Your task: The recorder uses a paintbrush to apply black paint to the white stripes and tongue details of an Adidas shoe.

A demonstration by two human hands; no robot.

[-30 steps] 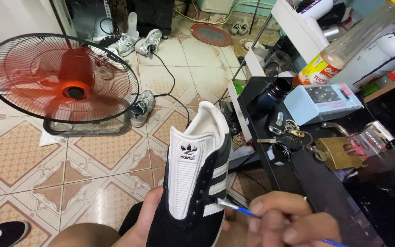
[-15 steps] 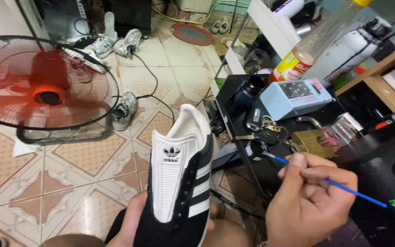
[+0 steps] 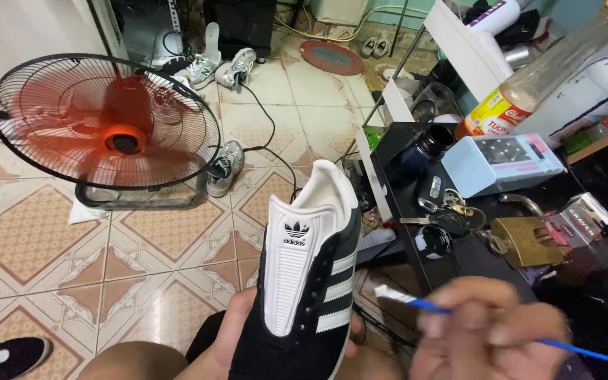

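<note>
We see the left hand (image 3: 230,338) cupping a black suede sneaker with white stripes and white tongue (image 3: 307,281) from beneath, toe pointing away over the tiled floor (image 3: 43,239). Just right of it, the blurred right hand (image 3: 490,338) pinches a thin blue-handled brush (image 3: 416,302), its white tip close to the shoe's side.

A black sneaker (image 3: 309,281) with a long white tongue and white side stripes stands nearly upright, toe up, cupped from below by the left hand (image 3: 230,331). Just right of it, the blurred right hand (image 3: 490,334) pinches what looks like a thin blue-handled brush (image 3: 416,301), its pale tip pointing toward the shoe
</note>
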